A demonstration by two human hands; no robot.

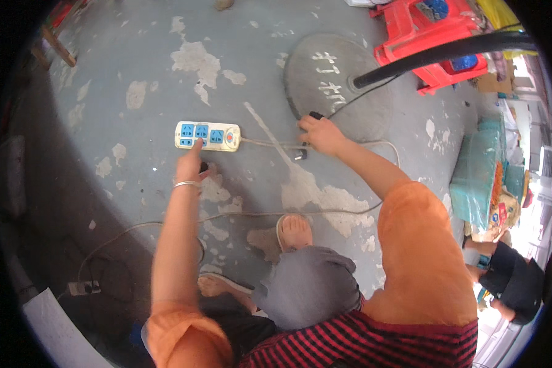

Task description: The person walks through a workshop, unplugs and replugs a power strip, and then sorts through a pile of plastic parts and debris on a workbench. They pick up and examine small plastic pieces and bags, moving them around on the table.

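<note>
A white power strip (180,142) with blue sockets and a red switch lies on the floor. My left hand (191,161) reaches over its near edge, a finger at the lower sockets; a dark object (204,167) shows beside the palm, and whether it is held is hidden. My right hand (322,134) is at the edge of a round grey base, its fingers around a black plug (316,115) on a thin black cord. Just under that hand, a second dark plug (300,154) lies by the strip's pale cable (267,143).
From the round base (303,60), which bears painted writing, rises a black pole (441,50). Red plastic stools (423,41) stand behind it. Teal wrapped boxes (474,175) are at the right, near another person (510,280). The pale cable loops past my feet to a socket box (83,288).
</note>
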